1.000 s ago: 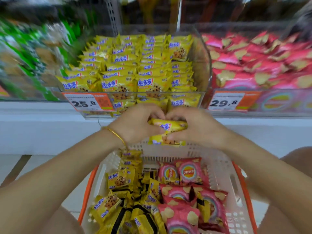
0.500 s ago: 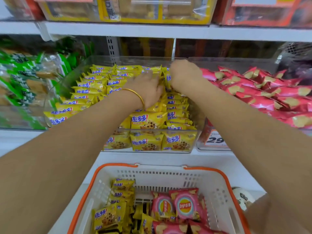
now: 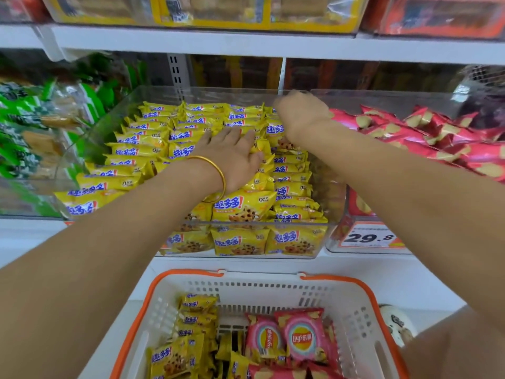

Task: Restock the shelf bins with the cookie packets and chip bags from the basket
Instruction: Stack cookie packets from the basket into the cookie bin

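A clear bin on the shelf is packed with rows of yellow cookie packets. My left hand, with a gold bangle on the wrist, lies flat with straight fingers on the packets in the middle of the bin. At the bin's back right corner, my right hand reaches down among the packets; it is blurred and its fingers are hidden. Below the shelf is a white basket with an orange rim. It holds yellow cookie packets on its left and pink chip bags on its right.
A second clear bin to the right holds pink chip bags behind a 29.8 price tag. Green snack packets fill the bin on the left. An upper shelf board runs close above both bins.
Both hands carried a yellow cookie packet up from over the basket into the cookie bin. Since then my left hand has flattened onto the packets and my right hand has stayed at the back.
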Motion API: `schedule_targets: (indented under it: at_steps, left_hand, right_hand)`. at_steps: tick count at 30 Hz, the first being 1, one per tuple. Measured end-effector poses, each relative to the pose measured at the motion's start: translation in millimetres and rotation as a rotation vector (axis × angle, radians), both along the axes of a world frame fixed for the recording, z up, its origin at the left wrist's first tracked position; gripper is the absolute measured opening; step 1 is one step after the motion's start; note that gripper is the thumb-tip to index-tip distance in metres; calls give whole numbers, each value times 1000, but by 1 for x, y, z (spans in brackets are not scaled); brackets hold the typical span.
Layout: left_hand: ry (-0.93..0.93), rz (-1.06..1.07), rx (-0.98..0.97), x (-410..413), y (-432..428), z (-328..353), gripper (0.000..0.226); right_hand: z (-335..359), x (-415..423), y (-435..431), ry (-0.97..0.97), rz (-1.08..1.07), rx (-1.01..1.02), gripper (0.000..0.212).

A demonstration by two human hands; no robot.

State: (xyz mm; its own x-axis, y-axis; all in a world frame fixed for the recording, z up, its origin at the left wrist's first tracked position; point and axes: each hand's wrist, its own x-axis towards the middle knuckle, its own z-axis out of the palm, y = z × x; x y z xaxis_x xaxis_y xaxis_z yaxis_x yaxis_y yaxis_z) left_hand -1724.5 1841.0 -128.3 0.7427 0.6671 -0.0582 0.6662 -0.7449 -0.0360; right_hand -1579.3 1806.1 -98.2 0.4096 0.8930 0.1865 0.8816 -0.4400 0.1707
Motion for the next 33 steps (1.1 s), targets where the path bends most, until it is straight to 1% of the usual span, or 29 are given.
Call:
schedule_targets:
  at_steps: [4,6,8,10,11,12,14,15,16,17,19,21,22,24,26,28,29,31,33]
  left_hand:
    - [-11,-7,-16,3,2,-1,59]
    - [-55,-23,-24,-1,0,2,58]
    - [-196,-83,-10,-11,-8,9,61]
    - [-446,-182,17,-33,-28,17,65]
    - [-570,-247,58,-48,-43,19,60]
    - [-655,-314,121,-63,-57,18,52]
    - [-685,-406,188,-95,-88,5,40]
    - [-634,-443,172,-110,-100,-8,36]
    - [-550,-462,131,-123,-107,-26,34]
    - [-430,-464,81,-134,-112,-44,34]
    - [-162,-424,-39,-143,-114,-72,41]
    - [73,-365,-125,-142,-114,-89,46]
    - [187,-354,-119,-142,-110,-98,43]
    - [400,-365,-150,-140,-104,-109,37]
    - [504,-373,-207,-141,-102,-118,36]
    - [545,-358,-251,-145,-99,-127,37]
    - [556,-356,-257,-146,-97,-130,37]
    - [579,-370,-245,-148,-96,-133,37]
    - [584,-362,-272,-149,-94,-134,36]
  right_hand:
    - [-1,-5,-3,74,31,-58,52]
    - [4,-10,-11,99,35,-46,52]
    - [15,-20,-28,66,45,29,46]
    - [24,-36,-60,24,86,172,37]
    - [25,-47,-81,38,114,257,33]
    - [25,-57,-103,73,146,327,29]
    - [7,-82,-147,230,244,383,23]
    - [-11,-94,-162,309,303,355,21]
    - [-34,-104,-171,368,343,275,19]
    - [-60,-113,-174,403,358,148,19]
    - [-122,-122,-166,459,325,-124,20]
    - [-191,-121,-153,550,264,-343,22]
    - [-223,-121,-147,599,253,-411,25]
    - [-280,-124,-139,674,261,-473,29]
    - [-322,-135,-131,712,295,-520,32]
    - [-353,-155,-122,694,371,-607,33]
    - [-366,-165,-119,664,403,-671,32]
    - [-389,-181,-116,562,400,-820,34]
    - [-404,-189,-117,433,372,-922,44]
